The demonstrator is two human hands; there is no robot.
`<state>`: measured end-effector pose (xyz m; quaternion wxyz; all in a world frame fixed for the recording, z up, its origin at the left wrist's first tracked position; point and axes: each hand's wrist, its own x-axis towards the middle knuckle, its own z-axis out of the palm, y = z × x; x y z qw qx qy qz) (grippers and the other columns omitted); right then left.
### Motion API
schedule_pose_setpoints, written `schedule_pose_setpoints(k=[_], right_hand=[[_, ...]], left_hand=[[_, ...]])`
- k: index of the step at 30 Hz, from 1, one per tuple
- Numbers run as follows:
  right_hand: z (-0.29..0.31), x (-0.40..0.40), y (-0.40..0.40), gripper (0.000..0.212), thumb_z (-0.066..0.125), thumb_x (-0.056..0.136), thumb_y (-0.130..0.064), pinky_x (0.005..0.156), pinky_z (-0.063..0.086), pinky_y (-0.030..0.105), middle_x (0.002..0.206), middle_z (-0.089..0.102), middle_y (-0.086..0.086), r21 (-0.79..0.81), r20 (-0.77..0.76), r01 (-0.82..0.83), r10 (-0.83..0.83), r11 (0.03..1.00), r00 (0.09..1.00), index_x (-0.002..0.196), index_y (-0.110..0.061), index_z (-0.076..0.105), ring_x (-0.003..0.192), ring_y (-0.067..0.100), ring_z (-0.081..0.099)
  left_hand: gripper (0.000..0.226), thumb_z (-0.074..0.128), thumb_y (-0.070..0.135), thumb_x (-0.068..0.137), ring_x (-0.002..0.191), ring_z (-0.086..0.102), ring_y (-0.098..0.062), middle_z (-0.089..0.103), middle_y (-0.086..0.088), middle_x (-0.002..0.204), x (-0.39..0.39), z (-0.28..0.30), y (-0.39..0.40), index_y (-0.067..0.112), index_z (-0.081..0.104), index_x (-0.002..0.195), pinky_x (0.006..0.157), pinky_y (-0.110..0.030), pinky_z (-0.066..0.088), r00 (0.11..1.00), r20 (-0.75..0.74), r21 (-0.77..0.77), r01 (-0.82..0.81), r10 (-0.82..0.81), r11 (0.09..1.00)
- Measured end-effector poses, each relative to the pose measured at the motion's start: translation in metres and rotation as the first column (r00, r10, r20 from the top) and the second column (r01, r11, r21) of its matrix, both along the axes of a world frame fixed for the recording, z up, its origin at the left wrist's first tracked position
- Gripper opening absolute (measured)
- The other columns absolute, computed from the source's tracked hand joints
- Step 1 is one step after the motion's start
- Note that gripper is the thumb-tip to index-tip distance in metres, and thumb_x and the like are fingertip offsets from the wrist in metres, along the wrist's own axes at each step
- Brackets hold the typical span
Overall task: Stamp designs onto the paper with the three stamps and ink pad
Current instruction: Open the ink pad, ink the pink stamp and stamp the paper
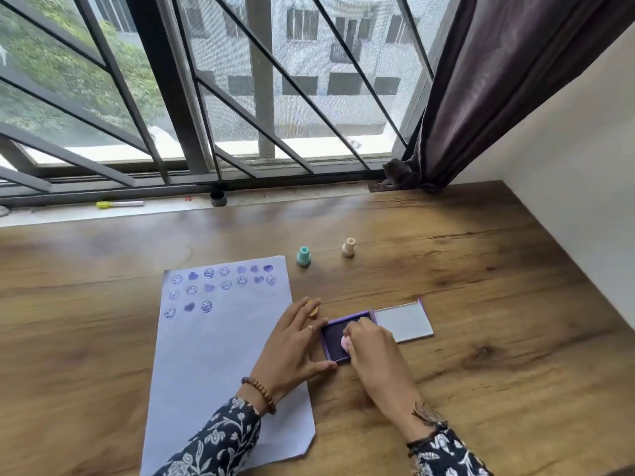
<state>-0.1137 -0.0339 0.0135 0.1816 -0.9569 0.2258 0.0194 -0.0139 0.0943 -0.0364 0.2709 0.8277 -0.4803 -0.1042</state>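
Ink pad (338, 338): lying open toward the near middle of the worktop (481, 269), hinged lid (403, 321) folded flat to its right, leaving the dark inked face clear for loading. Pink stamp (344, 342): being pinched in the right hand (372, 348), fingers closing round it from above, face apparently pressing down onto the pad, seemingly taking on ink for a further print. Left hand (292, 345): lying spread, palm down, thumb touching the pad's near-left corner and fingers along its left side, probably steadying the pad against sliding; heel resting on the right edge of the paper (220, 355), likely pinning that too. Yellowish object (313, 309): peeping out behind the left fingertips, identity not clear. Paper: lying lengthwise left of the pad, carrying three rows of purple smileys and hearts (220, 286) across its far end, the third row only begun, the near part blank. Teal stamp (304, 256) and cream stamp (348, 248): standing upright beyond the paper's far right corner, well apart from both hands, parked within reach. Stage, by judgement: inking, well short of a filled sheet.
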Motion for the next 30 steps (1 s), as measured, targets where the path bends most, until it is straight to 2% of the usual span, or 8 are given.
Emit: schedule_pose_setpoints(k=[4,8,12,15,19,22,25,30], right_hand=[[0.007,0.014,-0.002,0.019,0.048,0.087,-0.012,0.075,0.048,0.036,0.1,0.065,0.017,-0.003,-0.182,0.037,-0.037,0.999,0.983,0.092,-0.005,0.065,0.098,0.035,0.061],[0.016,0.023,0.005,0.018,0.05,0.083,-0.009,0.067,0.045,0.031,0.089,0.062,0.023,-0.048,-0.265,0.151,-0.158,0.987,0.951,0.091,-0.004,0.065,0.094,0.035,0.062],[0.026,0.037,0.044,0.014,0.051,0.082,-0.012,0.06,0.033,0.027,0.081,0.062,0.019,0.067,-0.053,0.263,-0.259,0.963,0.964,0.07,-0.008,0.056,0.083,0.034,0.062],[0.03,0.066,0.092,0.006,0.059,0.08,-0.013,0.06,0.03,0.023,0.086,0.066,0.01,0.288,0.175,0.174,-0.23,0.942,0.957,0.078,-0.011,0.065,0.079,0.023,0.058],[0.018,0.102,0.137,0.008,0.057,0.086,-0.016,0.063,0.036,0.009,0.092,0.063,0.005,0.381,0.291,0.123,-0.245,0.917,0.925,0.088,-0.014,0.064,0.076,0.009,0.055],[0.008,0.12,0.149,0.01,0.053,0.088,-0.017,0.067,0.037,0.02,0.099,0.061,0.007,0.356,0.25,0.189,-0.288,0.915,0.925,0.092,-0.013,0.062,0.08,0.012,0.054],[0.004,0.131,0.155,0.012,0.05,0.089,-0.016,0.074,0.045,0.034,0.104,0.058,0.01,0.273,0.21,0.219,-0.28,0.937,0.937,0.094,-0.01,0.059,0.088,0.024,0.058],[0.001,0.143,0.163,0.016,0.044,0.092,-0.017,0.073,0.048,0.036,0.109,0.054,0.009,0.075,0.137,0.182,-0.191,0.98,0.972,0.099,-0.01,0.056,0.095,0.028,0.058]], left_hand=[[0.075,0.06,0.057,0.075,0.146,0.001,-0.019,0.011,-0.004,0.157,-0.003,0.008,-0.001,0.015,0.04,0.135,0.121,-0.033,0.001,0.999,0.034,0.066,0.008,-0.01,0.998],[0.089,0.053,0.062,0.077,0.145,-0.011,-0.022,-0.007,-0.006,0.157,-0.006,0.018,0.005,0.016,0.017,0.144,0.116,-0.035,-0.015,0.998,0.062,0.179,0.0,-0.011,0.984],[0.09,0.052,0.061,0.078,0.142,-0.017,-0.024,-0.008,0.001,0.153,0.01,0.017,0.055,0.018,0.01,0.145,0.112,-0.043,-0.021,0.992,0.048,0.042,-0.122,0.12,0.992],[0.088,0.051,0.062,0.077,0.141,-0.015,-0.023,0.001,0.002,0.153,0.04,0.011,0.116,0.016,0.016,0.144,0.116,-0.03,-0.016,0.963,0.032,-0.008,-0.267,0.267,0.964],[0.107,0.03,0.087,0.062,0.141,-0.011,-0.017,0.009,-0.002,0.156,0.085,0.006,0.18,0.019,0.019,0.144,0.119,-0.041,0.003,0.922,-0.078,0.037,-0.378,0.38,0.925],[0.095,0.058,0.068,0.07,0.142,-0.014,-0.017,0.005,0.002,0.158,0.108,0.002,0.2,0.031,0.011,0.144,0.118,-0.042,-0.004,0.934,-0.071,0.169,-0.334,0.349,0.927],[0.097,0.057,0.071,0.066,0.144,-0.014,-0.021,-0.006,0.005,0.158,0.113,-0.003,0.207,0.043,0.003,0.142,0.116,-0.047,-0.01,0.951,-0.08,0.286,-0.264,0.297,0.921],[0.094,0.053,0.074,0.065,0.144,-0.017,-0.019,-0.011,0.006,0.158,0.112,-0.007,0.209,0.047,0.004,0.14,0.115,-0.047,-0.016,0.956,-0.07,0.307,-0.252,0.285,0.918]])
